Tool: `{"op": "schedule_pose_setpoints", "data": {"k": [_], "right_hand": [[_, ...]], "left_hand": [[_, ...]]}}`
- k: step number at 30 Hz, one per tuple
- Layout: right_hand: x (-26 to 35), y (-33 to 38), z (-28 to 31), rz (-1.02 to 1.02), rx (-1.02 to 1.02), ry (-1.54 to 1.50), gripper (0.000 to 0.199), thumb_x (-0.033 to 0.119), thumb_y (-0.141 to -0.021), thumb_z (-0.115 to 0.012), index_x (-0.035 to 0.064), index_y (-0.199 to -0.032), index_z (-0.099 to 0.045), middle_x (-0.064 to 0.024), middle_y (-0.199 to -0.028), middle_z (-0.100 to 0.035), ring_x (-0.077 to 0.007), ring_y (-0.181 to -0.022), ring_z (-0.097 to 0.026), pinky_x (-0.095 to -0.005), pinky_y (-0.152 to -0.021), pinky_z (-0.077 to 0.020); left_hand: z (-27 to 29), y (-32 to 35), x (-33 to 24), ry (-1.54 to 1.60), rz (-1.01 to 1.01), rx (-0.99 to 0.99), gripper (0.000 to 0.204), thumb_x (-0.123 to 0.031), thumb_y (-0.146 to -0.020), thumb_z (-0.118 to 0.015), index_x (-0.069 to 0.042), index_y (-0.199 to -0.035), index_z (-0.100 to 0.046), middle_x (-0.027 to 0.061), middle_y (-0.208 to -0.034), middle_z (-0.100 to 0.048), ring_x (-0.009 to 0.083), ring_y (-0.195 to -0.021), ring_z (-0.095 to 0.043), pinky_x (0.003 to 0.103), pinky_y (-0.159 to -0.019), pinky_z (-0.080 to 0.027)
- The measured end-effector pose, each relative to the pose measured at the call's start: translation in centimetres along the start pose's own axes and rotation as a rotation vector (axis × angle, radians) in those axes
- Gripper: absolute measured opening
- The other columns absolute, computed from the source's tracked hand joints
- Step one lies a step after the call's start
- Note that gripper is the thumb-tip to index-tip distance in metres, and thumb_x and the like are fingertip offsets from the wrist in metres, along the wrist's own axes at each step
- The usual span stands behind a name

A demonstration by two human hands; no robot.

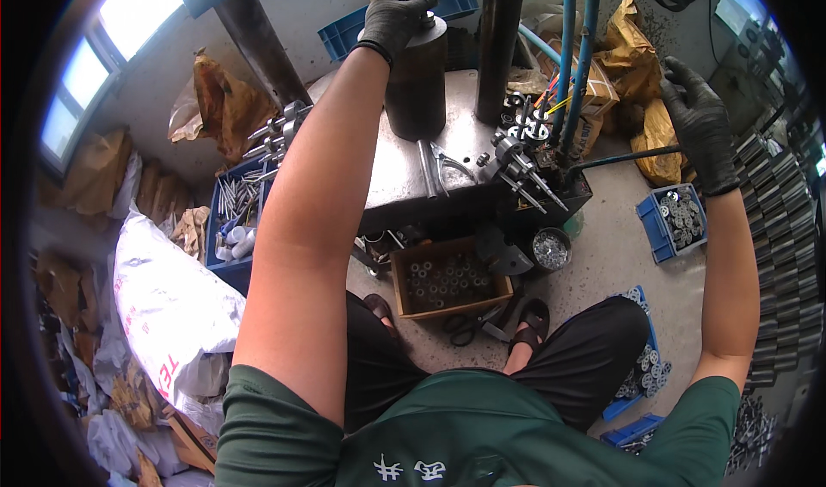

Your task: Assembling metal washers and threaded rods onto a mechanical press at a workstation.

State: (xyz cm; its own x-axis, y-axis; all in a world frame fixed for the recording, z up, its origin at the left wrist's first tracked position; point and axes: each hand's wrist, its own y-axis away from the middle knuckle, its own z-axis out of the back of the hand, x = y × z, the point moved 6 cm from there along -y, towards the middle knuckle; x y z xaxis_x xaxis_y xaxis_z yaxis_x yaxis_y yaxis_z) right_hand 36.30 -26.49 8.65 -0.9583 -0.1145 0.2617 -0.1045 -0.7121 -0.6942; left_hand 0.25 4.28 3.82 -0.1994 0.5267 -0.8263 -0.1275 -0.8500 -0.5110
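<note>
On steel press table (404, 177): left hand (396, 14) fingers clasp dark cylinder (417, 83); right hand (699, 121) fingers grip black lever (619, 157).

A dark steel cylinder (416, 78) stands on the grey metal tabletop (400, 173) at upper centre of the frame. Below the tabletop, an open cardboard box of metal rings (450, 279) sits on the floor, with a blue plastic bin of metal rods (237, 220) to its left and a small blue plastic bin of washers (674, 220) at centre right.

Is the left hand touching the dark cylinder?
Touching. The head view shows the gloved left hand resting on top of the dark cylinder, fingers curled over it.
</note>
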Motion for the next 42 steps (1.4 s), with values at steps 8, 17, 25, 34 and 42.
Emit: {"op": "schedule_pose_setpoints", "data": {"k": [8,17,25,34,42], "right_hand": [[4.1,17.9,0.2,-0.181,0.957,-0.083,0.029,0.019,-0.089,-0.067,-0.0009,-0.110,-0.071,-0.0211,-0.094,-0.073,-0.0323,-0.088,-0.074,-0.0398,-0.083,-0.0576],[4.4,20.8,0.5,-0.205,0.908,-0.028,0.026,0.019,-0.086,-0.064,-0.0001,-0.102,-0.071,-0.0238,-0.093,-0.070,-0.0402,-0.089,-0.070,-0.0450,-0.081,-0.0561],[3.9,19.5,0.8,-0.264,0.905,-0.034,0.032,0.017,-0.087,-0.064,-0.0005,-0.112,-0.072,-0.0221,-0.094,-0.073,-0.0364,-0.090,-0.072,-0.0415,-0.084,-0.0576],[3.5,19.2,1.2,-0.252,0.737,-0.166,0.030,0.014,-0.089,-0.065,-0.0002,-0.115,-0.070,-0.0234,-0.097,-0.073,-0.0348,-0.090,-0.073,-0.0396,-0.083,-0.0573],[3.6,19.6,0.5,-0.233,0.952,-0.054,0.031,0.015,-0.090,-0.063,-0.0004,-0.116,-0.071,-0.0228,-0.099,-0.073,-0.0355,-0.092,-0.073,-0.0410,-0.084,-0.0570]], "left_hand": [[-0.3,0.1,0.3,0.447,-0.006,0.140,0.028,-0.016,-0.085,-0.081,-0.001,-0.107,-0.072,0.0039,-0.078,-0.067,0.0115,-0.060,-0.062,0.027,-0.051,-0.051],[-1.0,-0.6,0.1,0.113,-0.171,0.084,0.026,-0.017,-0.083,-0.080,-0.005,-0.105,-0.074,0.0022,-0.088,-0.072,0.0084,-0.075,-0.065,0.023,-0.066,-0.053],[-1.9,-0.7,0.3,0.205,-0.090,0.145,0.022,-0.020,-0.090,-0.074,-0.008,-0.108,-0.073,-0.0020,-0.086,-0.071,0.0069,-0.074,-0.065,0.022,-0.068,-0.056],[-1.7,0.9,-2.0,-1.197,-0.950,-0.168,0.020,-0.018,-0.081,-0.077,-0.026,-0.099,-0.073,-0.0058,-0.100,-0.070,0.0099,-0.093,-0.067,0.024,-0.080,-0.057],[-2.4,-1.7,0.8,-1.220,-0.804,-0.092,0.018,-0.020,-0.082,-0.074,-0.030,-0.098,-0.073,-0.0093,-0.104,-0.069,0.0100,-0.100,-0.066,0.026,-0.084,-0.057]]}}
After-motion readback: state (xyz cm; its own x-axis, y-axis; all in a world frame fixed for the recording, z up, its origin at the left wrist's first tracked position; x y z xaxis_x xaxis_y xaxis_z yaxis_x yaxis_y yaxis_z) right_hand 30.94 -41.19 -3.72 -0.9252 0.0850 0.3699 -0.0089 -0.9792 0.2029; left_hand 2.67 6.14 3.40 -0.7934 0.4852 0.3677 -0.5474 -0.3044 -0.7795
